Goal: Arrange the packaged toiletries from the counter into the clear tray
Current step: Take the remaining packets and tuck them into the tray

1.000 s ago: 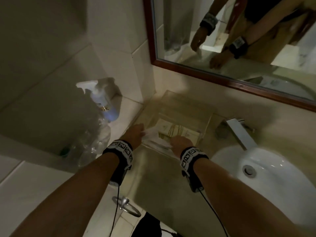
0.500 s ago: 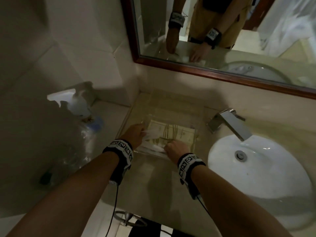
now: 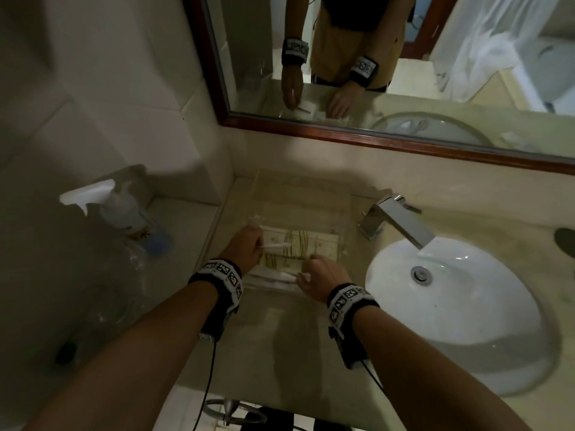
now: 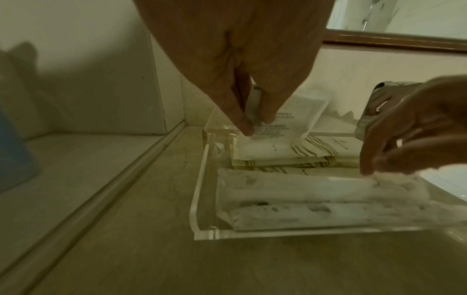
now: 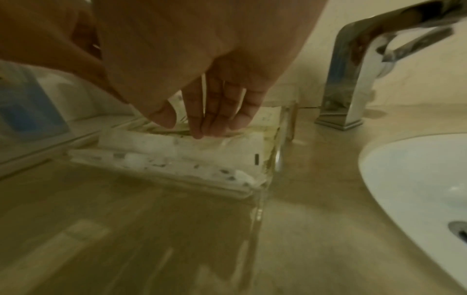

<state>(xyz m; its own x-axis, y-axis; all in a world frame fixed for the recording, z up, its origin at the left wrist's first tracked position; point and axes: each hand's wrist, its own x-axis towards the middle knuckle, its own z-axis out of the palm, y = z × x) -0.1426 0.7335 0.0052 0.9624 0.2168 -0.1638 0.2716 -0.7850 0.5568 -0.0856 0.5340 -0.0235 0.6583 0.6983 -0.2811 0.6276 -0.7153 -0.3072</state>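
A clear tray (image 3: 342, 231) sits on the counter left of the sink. Striped flat packets (image 3: 298, 244) lie in its back part. Two long white packets (image 4: 316, 189) lie along its front wall. My left hand (image 4: 257, 125) pinches a white sachet (image 4: 285, 123) between thumb and finger, tilted up over the tray's back left corner. My right hand (image 5: 187, 125) reaches down with nearly straight fingers, their tips touching the back long packet (image 5: 202, 143) near its right end. In the head view my left hand (image 3: 258, 244) and right hand (image 3: 306, 272) flank the tray.
A chrome faucet (image 3: 395, 219) and white basin (image 3: 451, 306) lie right of the tray. A white spray bottle (image 3: 115, 206) and a clear plastic bottle (image 3: 124, 275) stand on the left ledge. The wall and the framed mirror (image 3: 373, 57) rise just behind the tray.
The head view has swung right and up. Both hands stay at the tray. The sachet in my left hand now shows more edge-on over the tray.
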